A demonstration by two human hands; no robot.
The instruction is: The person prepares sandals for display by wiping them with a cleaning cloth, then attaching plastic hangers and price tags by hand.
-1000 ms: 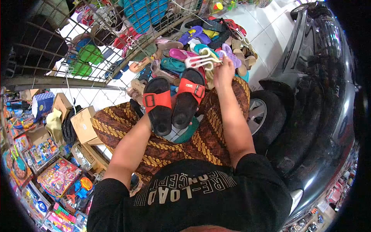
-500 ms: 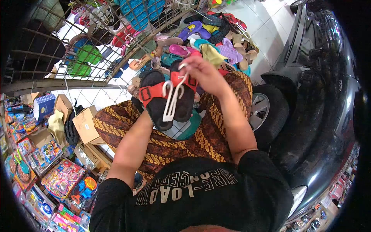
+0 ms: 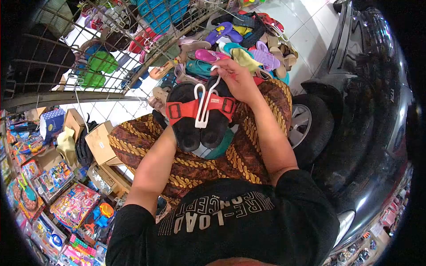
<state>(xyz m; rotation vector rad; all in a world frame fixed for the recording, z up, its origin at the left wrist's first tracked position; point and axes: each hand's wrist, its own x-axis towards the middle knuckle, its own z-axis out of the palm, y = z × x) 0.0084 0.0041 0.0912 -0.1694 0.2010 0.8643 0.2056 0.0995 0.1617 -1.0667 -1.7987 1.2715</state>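
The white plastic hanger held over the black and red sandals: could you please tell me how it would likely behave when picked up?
Probably very light: the right hand holds the white hanger by its hook with just fingertips. Its thin bars suggest it flexes slightly and could snap if forced. The smooth plastic may slide on the red straps of the sandals.

White tiled floor [image 3: 310,26]: heaped sandals [image 3: 248,44] left of the car wheel [image 3: 310,128], cardboard boxes [image 3: 100,142] and toy packs [image 3: 71,204] farther left.
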